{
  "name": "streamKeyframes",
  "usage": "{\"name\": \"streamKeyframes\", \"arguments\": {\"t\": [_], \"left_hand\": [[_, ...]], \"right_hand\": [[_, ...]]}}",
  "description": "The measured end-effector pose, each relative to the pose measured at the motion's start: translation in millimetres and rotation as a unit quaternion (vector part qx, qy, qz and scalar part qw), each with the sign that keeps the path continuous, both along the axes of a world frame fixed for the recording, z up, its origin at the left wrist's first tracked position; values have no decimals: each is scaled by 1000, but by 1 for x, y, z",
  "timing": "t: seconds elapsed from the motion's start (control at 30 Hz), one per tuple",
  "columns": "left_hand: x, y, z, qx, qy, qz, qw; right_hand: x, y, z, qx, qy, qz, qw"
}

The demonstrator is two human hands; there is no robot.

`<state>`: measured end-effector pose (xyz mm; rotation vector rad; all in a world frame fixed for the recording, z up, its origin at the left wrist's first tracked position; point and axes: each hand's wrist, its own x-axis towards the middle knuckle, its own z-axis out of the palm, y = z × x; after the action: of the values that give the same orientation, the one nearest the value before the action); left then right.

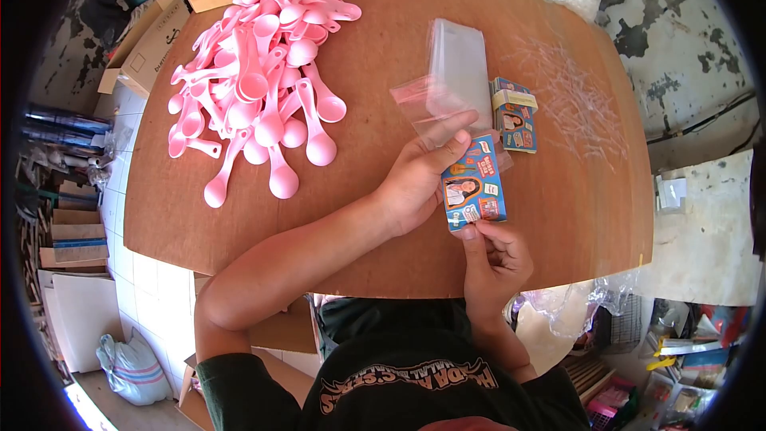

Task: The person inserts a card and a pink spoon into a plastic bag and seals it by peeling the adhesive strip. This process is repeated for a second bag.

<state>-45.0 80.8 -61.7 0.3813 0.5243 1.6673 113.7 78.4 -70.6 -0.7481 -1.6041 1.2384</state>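
Now your left hand point(411, 185) clamps the left edge of the blue rectangular printed card point(479, 183), and your right hand point(501, 257) pinches its near end; its long axis points away from you, toward the flat clear plastic sleeves point(460, 64) beyond.

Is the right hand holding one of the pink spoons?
No, the right hand pinches the blue card's lower edge; the pink spoons lie heaped on the table.
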Motion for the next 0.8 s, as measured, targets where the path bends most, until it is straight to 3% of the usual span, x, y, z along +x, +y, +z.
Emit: {"name": "streamKeyframes", "arguments": {"t": [0.23, 0.3, 0.37, 0.57, 0.73, 0.8], "left_hand": [[0, 0, 2, 30, 20, -3, 999], [-1, 0, -2, 28, 83, -80, 993], [7, 0, -3, 17, 102, -81, 991], [7, -3, 5, 3, 35, -83, 996], [14, -4, 0, 6, 52, -123, 991], [18, -4, -6, 21, 112, -168, 979]], "right_hand": [[1, 6, 0, -6, -3, 0, 1000], [2, 11, 4, 9, -22, -6, 1000], [3, 16, 10, -2, -28, 0, 1000], [0, 23, 15, -87, 113, 85, 986], [1, 28, 13, -85, 83, 52, 992], [2, 32, 12, -78, 55, 16, 995]]}}
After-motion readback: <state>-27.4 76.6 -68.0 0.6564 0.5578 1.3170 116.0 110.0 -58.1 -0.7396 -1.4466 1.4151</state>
